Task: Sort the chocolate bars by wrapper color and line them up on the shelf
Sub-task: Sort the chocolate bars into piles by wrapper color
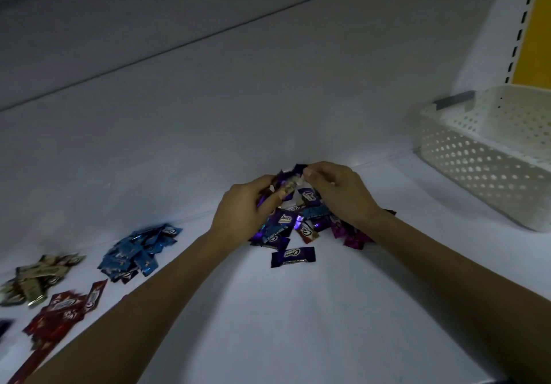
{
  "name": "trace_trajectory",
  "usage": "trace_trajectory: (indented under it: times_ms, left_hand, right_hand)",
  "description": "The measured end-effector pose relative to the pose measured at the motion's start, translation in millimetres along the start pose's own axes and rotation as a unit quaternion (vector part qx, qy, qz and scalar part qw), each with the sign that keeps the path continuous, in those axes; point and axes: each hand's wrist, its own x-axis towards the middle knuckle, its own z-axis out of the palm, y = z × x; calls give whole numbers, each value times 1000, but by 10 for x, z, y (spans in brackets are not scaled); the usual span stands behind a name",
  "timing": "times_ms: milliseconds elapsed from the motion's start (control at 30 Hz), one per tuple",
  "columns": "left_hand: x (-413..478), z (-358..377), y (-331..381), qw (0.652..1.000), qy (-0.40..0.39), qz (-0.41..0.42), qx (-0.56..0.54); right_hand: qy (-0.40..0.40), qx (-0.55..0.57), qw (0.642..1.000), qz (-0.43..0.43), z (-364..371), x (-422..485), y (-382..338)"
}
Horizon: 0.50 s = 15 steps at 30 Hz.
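Fingers of left hand and right hand pinching purple bars.
Mixed pile just below; blue pile at 8 o'clock, white basket at 3.

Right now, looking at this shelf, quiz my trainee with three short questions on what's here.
1. True or false: the white perforated basket stands to the right of the right hand.
2. Fill in: the lone chocolate bar lying nearer the person than the mixed pile has a ____ wrapper.
3. Which colour is the sorted pile nearest the left hand? A red, B blue, C gold.
Key: 1 true; 2 purple; 3 B.
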Motion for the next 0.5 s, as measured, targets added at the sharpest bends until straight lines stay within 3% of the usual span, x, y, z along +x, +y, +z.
trace_trajectory:
  times_ms: [67,133,233,400,500]
  left_hand:
    - [-33,22,-35,984,-13,65,162]
    - [-87,76,-39,967,-26,108,228]
    - [-195,236,-17,976,-102,53,187]
    - [-214,380,-34,966,-192,-167,37]
    - [-148,402,-92,958,-210,-196,7]
  right_hand:
    - [4,-41,999,6,-9,-7,68]
    - [-5,-111,994,15,-18,-25,158]
    - [-8,-155,988,18,-10,-34,235]
    - [51,-219,974,21,-16,-19,215]
    - [40,-262,961,79,-21,-2,231]
